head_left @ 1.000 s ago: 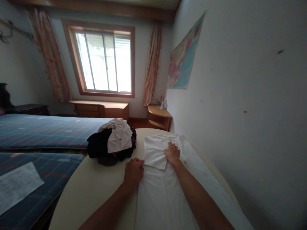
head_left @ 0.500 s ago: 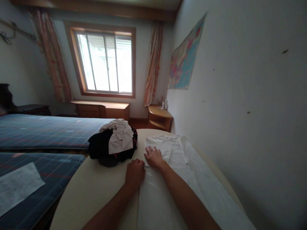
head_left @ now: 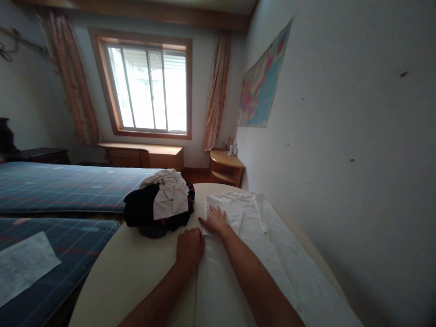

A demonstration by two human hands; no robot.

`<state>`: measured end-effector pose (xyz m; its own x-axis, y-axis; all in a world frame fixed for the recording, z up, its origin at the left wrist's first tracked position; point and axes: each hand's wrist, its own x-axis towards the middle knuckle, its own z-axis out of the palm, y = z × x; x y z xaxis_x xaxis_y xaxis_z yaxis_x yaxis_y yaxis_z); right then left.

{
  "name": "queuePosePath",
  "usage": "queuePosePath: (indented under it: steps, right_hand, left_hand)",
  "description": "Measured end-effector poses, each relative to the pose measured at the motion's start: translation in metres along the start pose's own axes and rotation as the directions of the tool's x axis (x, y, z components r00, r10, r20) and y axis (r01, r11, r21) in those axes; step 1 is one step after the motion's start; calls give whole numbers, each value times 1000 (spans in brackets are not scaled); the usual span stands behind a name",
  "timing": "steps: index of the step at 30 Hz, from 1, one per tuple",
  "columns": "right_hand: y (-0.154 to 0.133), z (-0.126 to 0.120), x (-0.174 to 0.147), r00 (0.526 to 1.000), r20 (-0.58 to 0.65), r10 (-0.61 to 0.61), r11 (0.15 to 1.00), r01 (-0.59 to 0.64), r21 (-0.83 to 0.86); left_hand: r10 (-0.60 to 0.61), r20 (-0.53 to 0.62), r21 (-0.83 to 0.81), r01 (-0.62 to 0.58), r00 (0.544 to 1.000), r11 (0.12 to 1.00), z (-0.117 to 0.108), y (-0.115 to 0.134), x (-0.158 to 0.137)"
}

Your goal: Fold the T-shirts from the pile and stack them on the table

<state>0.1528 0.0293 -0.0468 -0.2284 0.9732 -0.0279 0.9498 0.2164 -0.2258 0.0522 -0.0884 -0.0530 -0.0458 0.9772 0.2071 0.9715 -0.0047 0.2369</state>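
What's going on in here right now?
A person is working with bare hands on a smooth white cloth laid over a pale cream table with a rounded edge. The right hand rests spread near the cloth's left edge; the left hand is curled beside that edge, and whether it pinches the fabric can't be made out. Off to the left sits a rumpled pile of black and beige clothing, with neither hand on it.
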Motion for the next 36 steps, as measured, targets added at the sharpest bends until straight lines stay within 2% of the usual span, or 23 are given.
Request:
queuePosePath:
  steps: [2,5,13,19,21,26,31,36]
  right_hand:
    - [-9,-4,-2,997,-67,47,999,-48,-16]
    - [-21,-10,-3,991,-93,94,995,-96,-20]
    - [-32,-18,-2,994,-18,105,994,-105,-22]
    - [-29,-20,-1,996,-6,90,996,-90,-4]
    - [-26,-20,0,996,1,91,996,-91,12]
    - [-14,-20,-1,996,15,86,994,-87,69]
    - [4,-25,-7,1000,-13,-14,987,16,162]
    - [40,-51,-10,991,-109,-81,958,108,266]
  left_hand:
    - [-3,22,19,3,1000,1000,-4,1,0]
    - [-17,16,0,17,1000,1000,-6,3,1]
    - [-110,38,-316,116,993,942,-1,8,-1]
    - [-106,54,-417,119,993,901,-4,18,-13]
    - [-85,85,-419,113,993,901,-6,22,-19]
    - [52,176,-415,27,983,909,-13,30,-33]
    - [96,118,-490,-26,988,871,-19,39,-39]
    - [133,46,-642,-73,990,763,-24,56,-38]
